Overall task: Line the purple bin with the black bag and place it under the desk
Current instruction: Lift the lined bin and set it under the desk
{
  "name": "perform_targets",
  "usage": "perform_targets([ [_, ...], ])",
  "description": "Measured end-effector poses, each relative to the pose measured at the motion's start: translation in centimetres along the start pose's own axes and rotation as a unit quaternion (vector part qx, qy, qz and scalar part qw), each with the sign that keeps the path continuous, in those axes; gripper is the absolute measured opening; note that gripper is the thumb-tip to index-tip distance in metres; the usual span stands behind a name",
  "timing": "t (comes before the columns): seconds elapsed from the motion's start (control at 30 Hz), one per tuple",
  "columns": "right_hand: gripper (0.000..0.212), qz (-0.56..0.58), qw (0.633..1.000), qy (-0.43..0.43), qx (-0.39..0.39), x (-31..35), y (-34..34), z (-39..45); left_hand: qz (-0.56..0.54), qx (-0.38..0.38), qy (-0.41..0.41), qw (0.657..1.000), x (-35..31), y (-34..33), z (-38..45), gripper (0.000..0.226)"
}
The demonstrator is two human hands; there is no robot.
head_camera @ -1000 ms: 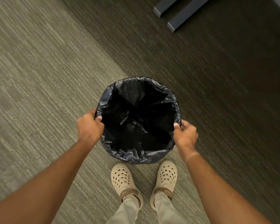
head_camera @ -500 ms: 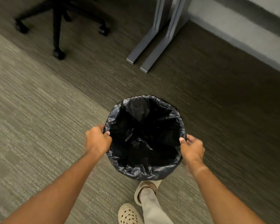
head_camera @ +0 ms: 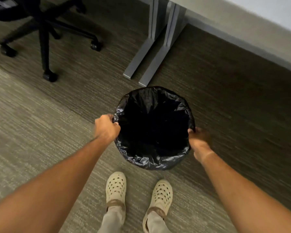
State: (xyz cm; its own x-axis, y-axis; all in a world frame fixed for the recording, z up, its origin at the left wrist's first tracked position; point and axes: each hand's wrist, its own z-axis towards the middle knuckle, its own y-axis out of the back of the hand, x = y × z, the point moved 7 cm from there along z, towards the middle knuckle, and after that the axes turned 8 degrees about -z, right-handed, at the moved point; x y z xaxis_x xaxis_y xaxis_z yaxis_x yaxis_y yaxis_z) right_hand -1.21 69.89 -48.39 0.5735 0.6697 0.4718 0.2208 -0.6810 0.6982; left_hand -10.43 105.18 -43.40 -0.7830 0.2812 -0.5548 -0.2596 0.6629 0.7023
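Both hands on it now, left hand [head_camera: 107, 127] and right hand [head_camera: 198, 137] clamped on the bag-lined bin [head_camera: 154, 161] just short of the desk legs [head_camera: 150, 52], so carry it level, clearing those feet!

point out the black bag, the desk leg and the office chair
black bag [head_camera: 142, 161], head view, on the crinkled fold over the near rim
desk leg [head_camera: 138, 63], head view, on its grey floor foot
office chair [head_camera: 44, 47], head view, on its black wheeled base
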Motion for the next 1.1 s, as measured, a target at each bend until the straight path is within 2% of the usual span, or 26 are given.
perform_targets([
  [0.07,0.027,-0.001,1.000,0.016,0.007,1.4,-0.4,1.6,0.010,0.001,-0.002,1.000,-1.4,-0.2,1.9,0.030],
  [0.23,0.014,0.007,0.999,0.031,0.009,4.2,-1.8,4.9,0.044,0.033,-0.026,0.998,-4.6,-1.8,7.3,0.025],
  [0.3,0.016,0.012,1.000,0.017,0.001,4.7,-2.2,6.2,0.066,0.054,-0.053,0.995,-6.1,-2.6,9.2,0.023],
  [0.47,0.024,0.014,1.000,0.003,-0.001,5.9,-3.4,9.4,0.085,0.051,-0.115,0.988,-9.0,-4.5,13.0,0.024],
  [0.83,0.019,0.042,0.999,-0.007,-0.024,6.4,-4.4,11.5,0.082,0.063,-0.128,0.986,-8.6,-7.4,15.9,0.015],
  [1.1,0.023,0.047,0.999,-0.002,-0.009,6.5,-4.5,11.4,0.096,0.062,-0.142,0.983,-8.7,-7.4,15.6,0.016],
])
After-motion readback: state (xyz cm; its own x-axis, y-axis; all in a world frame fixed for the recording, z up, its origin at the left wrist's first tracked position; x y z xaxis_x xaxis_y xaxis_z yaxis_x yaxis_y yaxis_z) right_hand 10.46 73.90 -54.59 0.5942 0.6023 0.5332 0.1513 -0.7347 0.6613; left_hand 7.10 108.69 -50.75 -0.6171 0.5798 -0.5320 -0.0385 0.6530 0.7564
